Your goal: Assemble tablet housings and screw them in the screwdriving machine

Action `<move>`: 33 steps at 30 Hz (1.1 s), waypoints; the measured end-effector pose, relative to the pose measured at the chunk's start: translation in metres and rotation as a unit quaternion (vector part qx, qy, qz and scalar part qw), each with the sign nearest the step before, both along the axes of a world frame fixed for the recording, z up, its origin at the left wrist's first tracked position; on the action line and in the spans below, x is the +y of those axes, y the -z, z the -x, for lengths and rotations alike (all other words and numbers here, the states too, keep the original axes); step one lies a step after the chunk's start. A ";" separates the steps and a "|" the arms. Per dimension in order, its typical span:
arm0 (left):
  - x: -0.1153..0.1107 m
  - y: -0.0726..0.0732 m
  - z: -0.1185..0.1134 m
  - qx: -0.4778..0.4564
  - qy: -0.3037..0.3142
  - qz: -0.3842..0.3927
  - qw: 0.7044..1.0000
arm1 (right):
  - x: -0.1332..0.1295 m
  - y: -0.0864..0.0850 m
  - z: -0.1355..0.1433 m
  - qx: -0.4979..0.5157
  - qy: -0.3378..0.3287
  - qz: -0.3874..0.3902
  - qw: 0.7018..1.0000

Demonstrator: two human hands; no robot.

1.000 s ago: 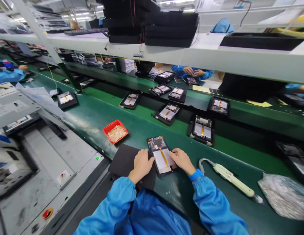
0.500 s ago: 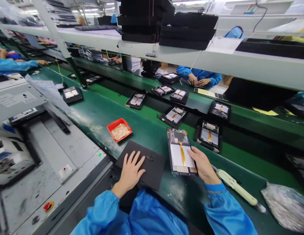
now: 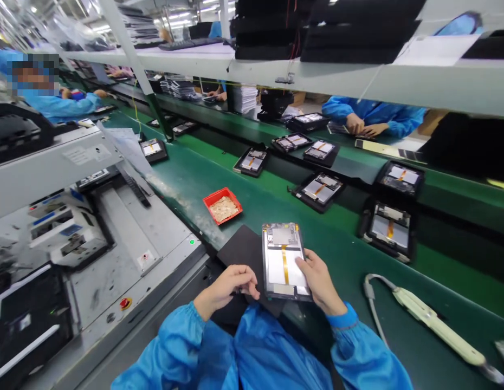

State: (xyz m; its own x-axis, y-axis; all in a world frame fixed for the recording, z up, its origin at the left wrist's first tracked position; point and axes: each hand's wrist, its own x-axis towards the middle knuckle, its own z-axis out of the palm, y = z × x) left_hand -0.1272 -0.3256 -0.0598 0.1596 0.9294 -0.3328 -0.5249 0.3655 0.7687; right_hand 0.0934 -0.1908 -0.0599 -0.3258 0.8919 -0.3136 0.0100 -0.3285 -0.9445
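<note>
In my right hand (image 3: 321, 279) is an opened tablet (image 3: 295, 268), gripped by its right edge with the thumb over its inner face. A circuit board shows at the tablet's top, and an orange ribbon cable runs down the pale battery area. My left hand (image 3: 231, 287) is just left of the tablet, over the black flat pad (image 3: 244, 246). Its fingers are curled together, and what they hold, if anything, is hidden. The tablet overlaps part of the pad. Beyond them sits a red tray (image 3: 223, 219) of small beige pieces.
A pale electric screwdriver (image 3: 439, 325) with a cable lies at the right. More opened tablets (image 3: 321, 189) lie along the green line (image 3: 187, 173). A grey machine (image 3: 162, 262) with a red button (image 3: 125, 303) stands left. A shelf (image 3: 309, 76) crosses above; co-workers sit beyond.
My left hand has lifted off the black pad and curled its fingers. The small black part seen on the pad is out of sight. The tablet has come left, over the pad. The view has shifted left.
</note>
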 end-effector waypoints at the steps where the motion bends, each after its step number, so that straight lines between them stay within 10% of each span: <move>1: -0.005 0.001 0.000 -0.047 -0.041 0.031 0.998 | -0.002 0.009 0.005 -0.037 -0.003 -0.037 0.999; 6: 0.000 -0.005 -0.010 -0.172 -0.196 0.101 0.960 | -0.031 0.006 0.020 -0.251 0.010 -0.407 0.878; 10: 0.013 -0.010 -0.019 -0.183 -0.201 0.104 0.957 | -0.067 -0.020 0.038 -0.163 -0.209 -0.501 0.824; 13: 0.016 -0.012 -0.020 -0.153 -0.188 0.108 0.964 | -0.077 -0.021 0.052 -0.119 -0.268 -0.475 0.830; 18: 0.000 -0.021 -0.016 0.120 -0.167 0.047 0.977 | -0.066 -0.005 0.054 -0.067 -0.181 -0.212 0.958; 21: -0.017 -0.027 -0.019 0.449 -0.190 -0.064 0.871 | -0.064 0.002 0.053 -0.024 -0.132 -0.056 0.989; 24: -0.026 -0.029 -0.025 0.586 -0.169 -0.157 0.777 | -0.067 0.004 0.055 0.022 -0.142 -0.014 0.990; 33: -0.025 -0.025 -0.025 0.628 -0.118 -0.168 0.751 | -0.071 0.006 0.054 0.037 -0.176 -0.031 0.983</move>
State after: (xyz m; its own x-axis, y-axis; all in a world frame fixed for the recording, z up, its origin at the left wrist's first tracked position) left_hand -0.1022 -0.3506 -0.0351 -0.2670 0.9475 0.1761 0.6713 0.0517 0.7394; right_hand 0.0399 -0.2619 -0.0657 -0.6371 0.7369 -0.2259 0.0433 -0.2584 -0.9651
